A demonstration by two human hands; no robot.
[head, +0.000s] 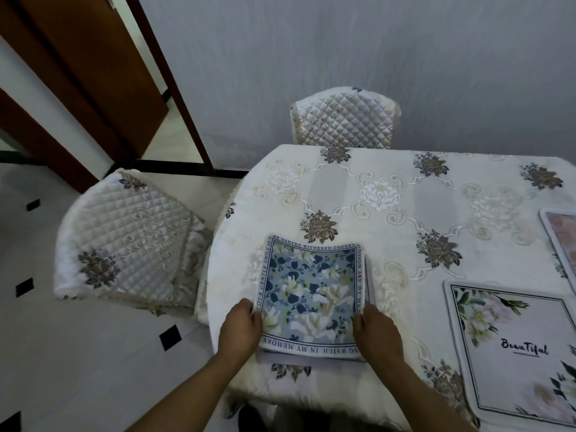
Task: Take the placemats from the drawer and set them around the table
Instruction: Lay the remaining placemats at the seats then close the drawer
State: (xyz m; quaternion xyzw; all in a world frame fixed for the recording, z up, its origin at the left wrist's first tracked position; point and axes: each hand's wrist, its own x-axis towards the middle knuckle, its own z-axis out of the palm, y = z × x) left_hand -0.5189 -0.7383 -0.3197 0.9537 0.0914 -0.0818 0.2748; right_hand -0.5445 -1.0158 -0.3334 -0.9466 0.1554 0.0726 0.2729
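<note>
My left hand (240, 328) and right hand (375, 333) each pinch a side edge of the mat (311, 294) on the desk (389, 188); it looks light, floppy, best held by both edges.

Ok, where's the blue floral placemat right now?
In the head view the blue floral placemat lies near the table's left end, between the left hand and right hand, left of the "Beautiful" placemat.
</note>
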